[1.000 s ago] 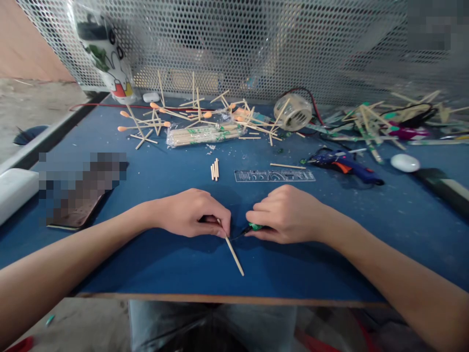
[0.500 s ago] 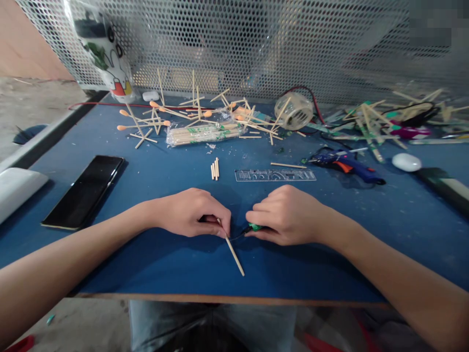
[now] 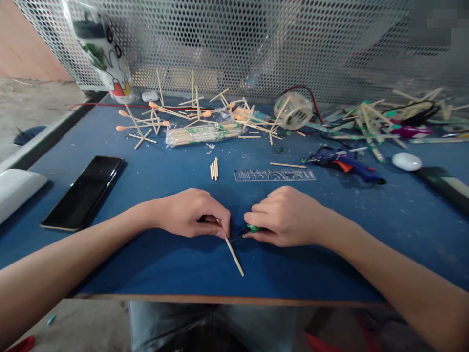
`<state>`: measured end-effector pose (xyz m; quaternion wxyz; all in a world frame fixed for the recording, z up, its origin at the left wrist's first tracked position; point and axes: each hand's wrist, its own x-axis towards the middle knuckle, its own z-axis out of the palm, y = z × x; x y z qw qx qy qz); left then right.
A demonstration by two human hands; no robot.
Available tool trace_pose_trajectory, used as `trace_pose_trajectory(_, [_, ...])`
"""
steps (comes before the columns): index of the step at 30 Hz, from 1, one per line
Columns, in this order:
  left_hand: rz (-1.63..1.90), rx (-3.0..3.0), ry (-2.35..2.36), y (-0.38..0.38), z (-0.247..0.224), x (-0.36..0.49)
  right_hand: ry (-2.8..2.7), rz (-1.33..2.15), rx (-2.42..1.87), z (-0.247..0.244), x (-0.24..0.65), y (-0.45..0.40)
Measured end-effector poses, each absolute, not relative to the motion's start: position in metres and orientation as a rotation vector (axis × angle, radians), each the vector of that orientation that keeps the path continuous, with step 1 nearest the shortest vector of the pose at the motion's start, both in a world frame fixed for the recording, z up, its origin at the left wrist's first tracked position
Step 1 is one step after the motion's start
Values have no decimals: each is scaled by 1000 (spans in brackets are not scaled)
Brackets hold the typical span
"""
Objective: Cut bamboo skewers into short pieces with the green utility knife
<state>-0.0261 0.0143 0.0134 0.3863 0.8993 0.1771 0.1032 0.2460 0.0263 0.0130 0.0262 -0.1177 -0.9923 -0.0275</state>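
Observation:
My left hand (image 3: 200, 215) pinches a thin wooden stick (image 3: 235, 256) between thumb and forefinger. The stick slants down toward the table's front edge, its upper part partly hidden in the hand. My right hand (image 3: 287, 217) is closed around a craft knife with a green and black handle (image 3: 252, 228), mostly covered by the fingers. Its thin dark blade meets the stick right beside my left fingertips. Beyond the hands lie several short cut stick pieces (image 3: 214, 169) side by side, a clear plastic ruler (image 3: 274, 175) and a single stick (image 3: 288, 165).
A phone (image 3: 84, 193) lies left of my left arm. A blue glue gun (image 3: 346, 164) and a white egg-shaped object (image 3: 406, 161) are at right. Behind are a bagged bundle of sticks (image 3: 203, 133), stick structures, a tape roll (image 3: 293, 111) and a bottle (image 3: 106, 63) against the perforated panel.
My right hand has shifted very slightly left with the knife. My left hand and the stick stay practically where they were.

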Motion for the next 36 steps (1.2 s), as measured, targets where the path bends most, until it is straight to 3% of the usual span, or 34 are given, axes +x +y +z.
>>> trace_pose_trajectory(36, [299,2290,440,14,11,-25,-3067,-180,-353,16,243,21])
